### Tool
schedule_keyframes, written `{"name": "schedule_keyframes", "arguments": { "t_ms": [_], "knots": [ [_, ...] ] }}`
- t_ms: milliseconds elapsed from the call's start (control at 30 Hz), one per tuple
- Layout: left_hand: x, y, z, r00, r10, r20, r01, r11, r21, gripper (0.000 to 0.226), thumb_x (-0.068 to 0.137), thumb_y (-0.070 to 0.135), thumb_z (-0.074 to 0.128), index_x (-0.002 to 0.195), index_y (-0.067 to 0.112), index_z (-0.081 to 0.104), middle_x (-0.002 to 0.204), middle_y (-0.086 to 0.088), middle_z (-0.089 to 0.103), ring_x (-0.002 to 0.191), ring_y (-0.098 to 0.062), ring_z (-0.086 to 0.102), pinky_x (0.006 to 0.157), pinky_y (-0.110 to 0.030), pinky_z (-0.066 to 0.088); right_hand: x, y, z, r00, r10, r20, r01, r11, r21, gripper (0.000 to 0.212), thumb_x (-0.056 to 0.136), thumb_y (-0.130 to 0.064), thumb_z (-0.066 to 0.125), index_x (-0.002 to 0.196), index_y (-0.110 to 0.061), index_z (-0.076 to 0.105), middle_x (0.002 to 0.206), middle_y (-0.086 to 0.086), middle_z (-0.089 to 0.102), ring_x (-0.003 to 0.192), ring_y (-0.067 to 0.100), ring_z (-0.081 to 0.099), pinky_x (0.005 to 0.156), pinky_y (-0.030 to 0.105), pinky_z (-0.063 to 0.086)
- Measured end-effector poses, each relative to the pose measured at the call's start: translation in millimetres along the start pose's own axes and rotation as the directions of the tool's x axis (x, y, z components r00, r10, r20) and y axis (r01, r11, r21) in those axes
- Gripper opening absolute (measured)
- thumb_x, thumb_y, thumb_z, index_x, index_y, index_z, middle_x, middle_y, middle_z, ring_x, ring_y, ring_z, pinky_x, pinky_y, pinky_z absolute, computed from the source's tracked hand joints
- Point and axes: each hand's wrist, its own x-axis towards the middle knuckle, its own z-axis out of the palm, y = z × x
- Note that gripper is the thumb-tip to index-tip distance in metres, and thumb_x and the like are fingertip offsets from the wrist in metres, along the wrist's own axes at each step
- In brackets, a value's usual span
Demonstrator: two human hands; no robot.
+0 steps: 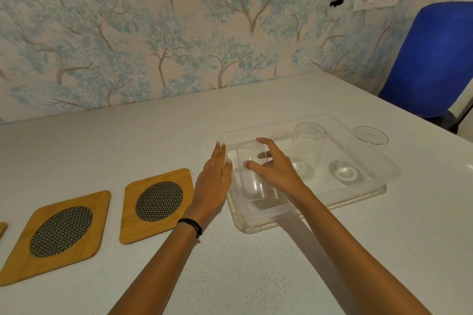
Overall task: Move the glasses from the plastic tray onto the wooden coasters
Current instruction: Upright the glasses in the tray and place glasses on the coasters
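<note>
White table [256, 263] bearing a clear plastic tray [384, 174] with three upright glasses inside. Two wooden coasters [156, 206] lie left of the tray, bare. Left hand [213, 181], open and flat, rests beside the tray's left wall; right hand [273, 165], fingers spread, reaches around the nearest glass [252, 176].

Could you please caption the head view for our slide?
Both hands close around the nearest glass in the plastic tray; wooden coasters wait empty.

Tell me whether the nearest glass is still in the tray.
In the tray. The nearest glass stands upright at its near-left end, both hands beside it, not lifted.
</note>
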Motion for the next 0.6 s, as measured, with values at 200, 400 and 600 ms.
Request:
{"name": "schedule_keyframes", "arguments": {
  "t_ms": [200, 400, 600],
  "knots": [
    [-0.9, -0.4, 0.0, 1.000, 0.003, 0.001, -0.003, 1.000, -0.001, 0.050, 0.098, 0.040, 0.022, 0.145, 0.033, 0.005, 0.157, 0.012, 0.003, 0.142, -0.007, 0.009, 0.110, -0.025, 0.007, -0.4, -1.5, -5.6, 0.976, -0.086, -0.201, 0.101, 0.993, 0.067, 0.068, 0.073, -0.039, 0.072, 0.131, -0.036, 0.035, 0.113, -0.006, 0.050, 0.092, 0.012, 0.054, 0.065, 0.013, 0.043],
    [-1.6, 0.2, -0.6, 1.000, -0.008, -0.003, 0.008, 1.000, 0.002, 0.050, 0.098, 0.043, 0.022, 0.144, 0.036, 0.006, 0.157, 0.014, 0.004, 0.142, -0.011, 0.013, 0.114, -0.034, 0.015, -2.8, -2.8, -7.5, 0.953, -0.164, -0.254, 0.194, 0.976, 0.099, 0.073, 0.071, -0.028, 0.077, 0.131, -0.033, 0.036, 0.117, -0.006, 0.048, 0.098, 0.012, 0.052, 0.065, 0.006, 0.041],
    [-3.2, 2.2, -1.1, 1.000, 0.007, -0.005, -0.008, 1.000, -0.021, 0.050, 0.098, 0.042, 0.022, 0.144, 0.036, 0.006, 0.157, 0.014, 0.004, 0.142, -0.008, 0.012, 0.118, -0.038, 0.014, -4.1, -2.0, -6.8, 0.949, -0.207, -0.236, 0.234, 0.967, 0.095, 0.077, 0.070, -0.024, 0.078, 0.133, -0.032, 0.034, 0.119, -0.006, 0.046, 0.100, 0.012, 0.050, 0.069, 0.010, 0.043]
  ]
}}
